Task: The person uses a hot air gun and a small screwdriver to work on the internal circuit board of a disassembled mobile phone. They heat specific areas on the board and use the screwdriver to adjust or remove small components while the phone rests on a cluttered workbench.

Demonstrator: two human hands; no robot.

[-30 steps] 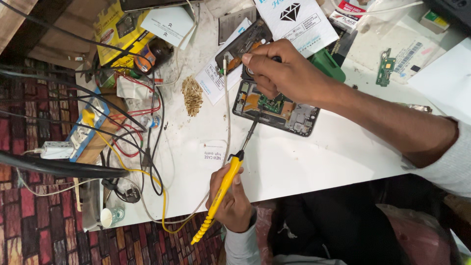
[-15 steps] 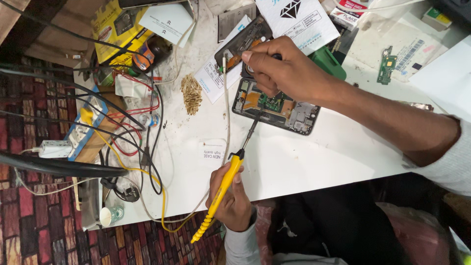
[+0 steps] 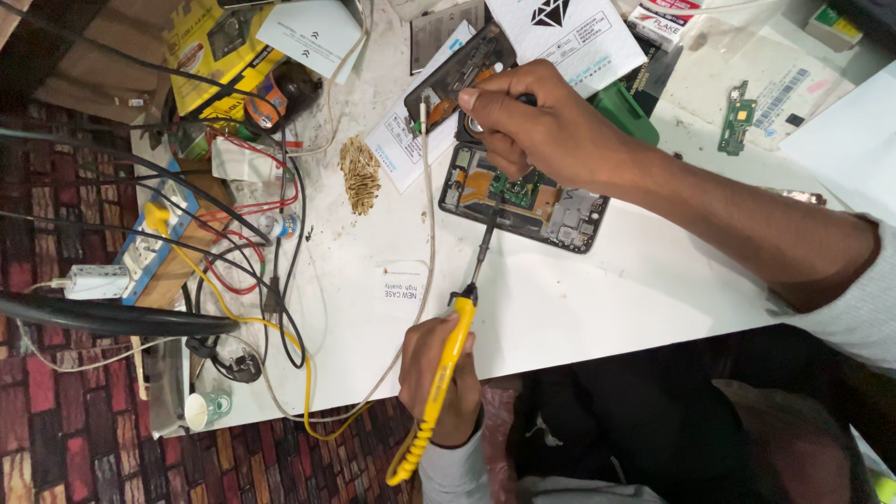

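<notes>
At the worktop's [image 3: 597,308] centre we see an opened phone [image 3: 560,207], circuitry bare, the left hand's [image 3: 439,378] grip grasping a yellow soldering iron [image 3: 448,373] at six o'clock, the right hand [image 3: 541,126] clenched above.

One soldering iron [image 3: 446,364], two opened phones [image 3: 527,198], one loose circuit board [image 3: 736,117], two hands [image 3: 546,126].

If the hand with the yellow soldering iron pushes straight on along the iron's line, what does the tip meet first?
The left hand aims the yellow soldering iron up-table at the opened phone. Its tip already looks at or on the phone's board, just below the right hand, so the board comes first. Actual contact is hard to judge.
</notes>
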